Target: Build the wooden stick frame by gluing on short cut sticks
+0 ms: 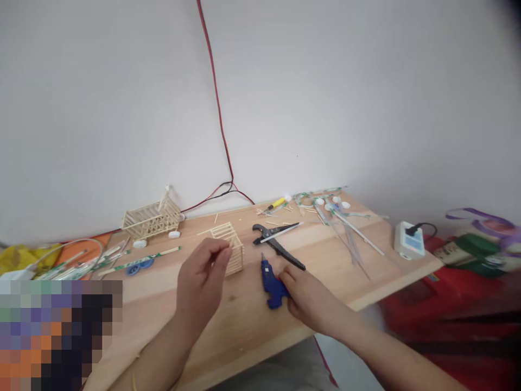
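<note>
Stick box [230, 247] sits mid-board [244, 326], left hand [201, 282] at its 7 o'clock. Glue gun [272, 285] at box's 4 o'clock, right hand [311, 301] touching it. Cutter [277, 241] at box's 3 o'clock. Stick cart [151, 217] at 10 o'clock. Power adapter [409, 240] off far right.

left hand [202, 281] raised, fingers pinched, right hand [306, 296] low, curled

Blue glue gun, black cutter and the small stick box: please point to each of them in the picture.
Blue glue gun [269, 282]: head view, on its blue body.
Black cutter [280, 247]: head view, on the handle near the pivot.
Small stick box [233, 250]: head view, on its slatted side.
</note>
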A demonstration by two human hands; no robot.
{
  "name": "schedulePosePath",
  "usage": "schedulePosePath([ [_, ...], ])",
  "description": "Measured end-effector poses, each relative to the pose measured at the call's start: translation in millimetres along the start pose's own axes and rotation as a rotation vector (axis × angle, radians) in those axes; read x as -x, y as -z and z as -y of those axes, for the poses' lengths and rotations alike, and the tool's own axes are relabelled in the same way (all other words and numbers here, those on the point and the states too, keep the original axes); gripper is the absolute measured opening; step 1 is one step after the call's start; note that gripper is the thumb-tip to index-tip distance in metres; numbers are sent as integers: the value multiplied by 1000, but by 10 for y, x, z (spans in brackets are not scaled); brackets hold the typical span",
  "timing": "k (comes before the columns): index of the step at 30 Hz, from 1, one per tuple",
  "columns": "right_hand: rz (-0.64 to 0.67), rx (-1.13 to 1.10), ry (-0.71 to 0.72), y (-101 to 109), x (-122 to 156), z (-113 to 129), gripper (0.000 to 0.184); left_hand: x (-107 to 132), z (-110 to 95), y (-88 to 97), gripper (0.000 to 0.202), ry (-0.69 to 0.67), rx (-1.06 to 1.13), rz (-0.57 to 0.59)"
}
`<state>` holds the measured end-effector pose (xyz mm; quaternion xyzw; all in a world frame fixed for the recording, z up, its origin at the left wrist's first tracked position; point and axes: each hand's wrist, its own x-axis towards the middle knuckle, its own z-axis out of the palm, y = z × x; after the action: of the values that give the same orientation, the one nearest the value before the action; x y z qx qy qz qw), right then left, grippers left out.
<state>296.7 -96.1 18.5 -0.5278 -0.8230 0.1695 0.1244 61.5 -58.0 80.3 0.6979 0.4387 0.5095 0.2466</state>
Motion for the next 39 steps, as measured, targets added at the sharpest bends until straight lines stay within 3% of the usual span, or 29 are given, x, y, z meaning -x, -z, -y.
schedulePosePath([
  [3,-113,-140,-20,77,-20,46,38,-119,-40,36,11,310,252,147],
  [5,-220,-277,-27,247,-21,85,31,-211,-74,76,14,382,358,255],
  [9,-447,-505,55,636,-112,238,7,-389,-167,188,14,317,360,326],
  [14,-436,-505,287,861,-422,507,14,-506,-180,286,15,159,115,318],
  [18,-421,-514,340,829,-632,560,20,-542,-117,324,18,113,30,295],
  [25,-417,-648,333,523,-794,385,43,-631,-35,388,19,117,-54,255],
  [39,-393,-698,243,446,-833,286,22,-656,-10,341,16,115,-178,243],
])
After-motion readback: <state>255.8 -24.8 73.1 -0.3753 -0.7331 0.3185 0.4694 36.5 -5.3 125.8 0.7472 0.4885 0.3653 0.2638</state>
